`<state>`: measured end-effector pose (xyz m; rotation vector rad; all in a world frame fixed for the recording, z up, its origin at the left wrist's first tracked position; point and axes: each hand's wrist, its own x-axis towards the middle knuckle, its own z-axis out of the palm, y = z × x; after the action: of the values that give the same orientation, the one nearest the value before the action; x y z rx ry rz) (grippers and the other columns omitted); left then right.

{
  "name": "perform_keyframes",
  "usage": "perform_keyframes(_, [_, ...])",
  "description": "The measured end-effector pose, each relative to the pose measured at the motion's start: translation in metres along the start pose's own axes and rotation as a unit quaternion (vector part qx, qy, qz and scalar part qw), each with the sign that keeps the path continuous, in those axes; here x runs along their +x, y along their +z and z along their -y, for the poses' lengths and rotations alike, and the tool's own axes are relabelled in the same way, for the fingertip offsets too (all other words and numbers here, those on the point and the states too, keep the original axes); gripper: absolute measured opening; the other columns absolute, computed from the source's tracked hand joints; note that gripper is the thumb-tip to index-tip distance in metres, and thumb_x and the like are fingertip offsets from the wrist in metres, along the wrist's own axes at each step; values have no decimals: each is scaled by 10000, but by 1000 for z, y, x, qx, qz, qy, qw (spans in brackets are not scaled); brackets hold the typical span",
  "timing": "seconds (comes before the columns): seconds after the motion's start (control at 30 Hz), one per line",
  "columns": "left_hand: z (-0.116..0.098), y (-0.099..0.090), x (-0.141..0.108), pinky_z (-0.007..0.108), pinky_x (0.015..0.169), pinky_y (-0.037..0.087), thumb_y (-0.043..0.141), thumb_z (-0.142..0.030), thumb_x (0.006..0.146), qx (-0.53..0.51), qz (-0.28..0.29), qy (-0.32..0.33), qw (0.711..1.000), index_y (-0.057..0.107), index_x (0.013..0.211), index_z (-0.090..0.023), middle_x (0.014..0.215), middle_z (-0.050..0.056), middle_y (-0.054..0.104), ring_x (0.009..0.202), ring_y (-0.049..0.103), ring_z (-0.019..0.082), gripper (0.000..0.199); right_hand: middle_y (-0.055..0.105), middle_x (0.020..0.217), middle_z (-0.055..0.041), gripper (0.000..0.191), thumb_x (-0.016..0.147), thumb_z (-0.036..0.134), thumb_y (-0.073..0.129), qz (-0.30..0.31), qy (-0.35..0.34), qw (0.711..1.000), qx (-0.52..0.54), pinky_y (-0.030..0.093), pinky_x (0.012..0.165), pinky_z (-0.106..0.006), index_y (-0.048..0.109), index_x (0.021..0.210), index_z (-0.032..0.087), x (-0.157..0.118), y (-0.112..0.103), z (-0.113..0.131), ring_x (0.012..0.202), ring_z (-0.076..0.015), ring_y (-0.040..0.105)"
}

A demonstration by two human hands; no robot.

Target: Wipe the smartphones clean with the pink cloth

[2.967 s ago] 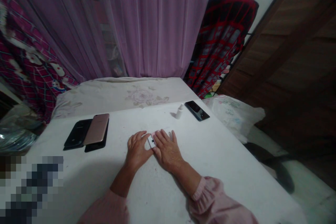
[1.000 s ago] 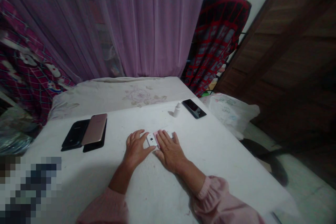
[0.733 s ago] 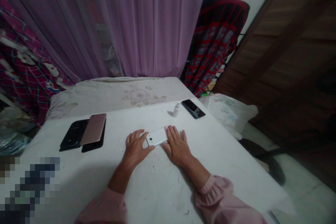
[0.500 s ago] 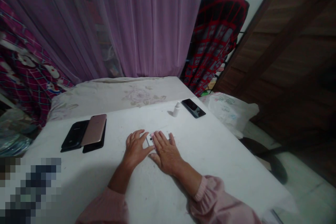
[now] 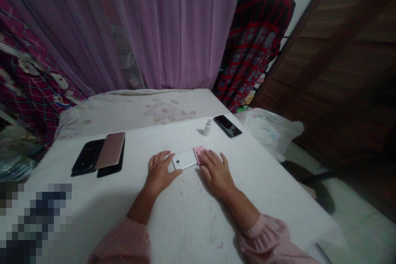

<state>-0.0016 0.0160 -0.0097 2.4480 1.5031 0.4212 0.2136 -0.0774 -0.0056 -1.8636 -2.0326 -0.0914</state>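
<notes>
A white smartphone (image 5: 185, 159) lies back up on the white table, its camera end to the left. My left hand (image 5: 160, 172) steadies that end, thumb at the near edge and fingers at the far corner. Over the phone's right end lies a folded pink cloth (image 5: 198, 154). My right hand (image 5: 218, 173) presses this cloth down with its fingers, which partly cover it. The palm and the underside of the right fingers are hidden.
A small white spray bottle (image 5: 207, 127) stands beyond my right hand, with a dark phone (image 5: 227, 126) beside it. To the left lie a black phone (image 5: 88, 156) and a rose-gold phone (image 5: 110, 150) resting partly on another dark one. A plastic bag (image 5: 269, 130) is past the table's right edge.
My right hand has slid rightward with the pink cloth, from the phone's camera end to its other end, uncovering the white back. My left hand has stayed in place.
</notes>
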Motion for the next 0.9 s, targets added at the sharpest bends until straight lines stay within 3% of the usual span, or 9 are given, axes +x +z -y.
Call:
perform_keyframes(0.07, [0,1,0,483,1111,230,704,-421,749,-2,1,-1,1000,597,1245,-232,1353,92,538,1273,445,291,541,574,1317,-122,350,961,285,412,-21,-4,1000,16,307,1040,-507,582,1252,191,-4,-2,2,1228,-272,475])
perform_keyframes(0.17, [1,2,0,482,1117,218,696,-423,755,-4,-1,0,1000,591,1252,-235,1359,91,533,1279,440,288,541,627,1181,-142,301,937,256,455,-43,-22,998,35,402,943,-430,633,1159,158,-5,1,5,1080,-252,547])
perform_keyframes(0.43, [-1,-2,0,480,1115,222,697,-404,758,0,6,-2,1000,586,1255,-235,1364,94,530,1282,438,279,537,710,933,-59,177,901,204,568,-46,-31,997,54,443,740,-281,741,932,222,25,8,-13,808,-172,615])
perform_keyframes(0.67, [-2,-2,0,483,1119,216,704,-404,754,-7,5,2,1000,588,1245,-251,1359,95,531,1286,437,279,528,690,972,-74,136,843,212,652,38,-103,991,73,456,794,-302,730,954,210,50,-4,-31,888,-188,599])
perform_keyframes(0.9, [0,2,0,479,1117,217,697,-416,760,-16,-9,7,1000,594,1241,-262,1342,82,535,1270,444,290,516,680,933,-72,131,879,217,603,78,-166,975,126,471,816,-300,697,966,187,58,-1,-12,904,-184,591])
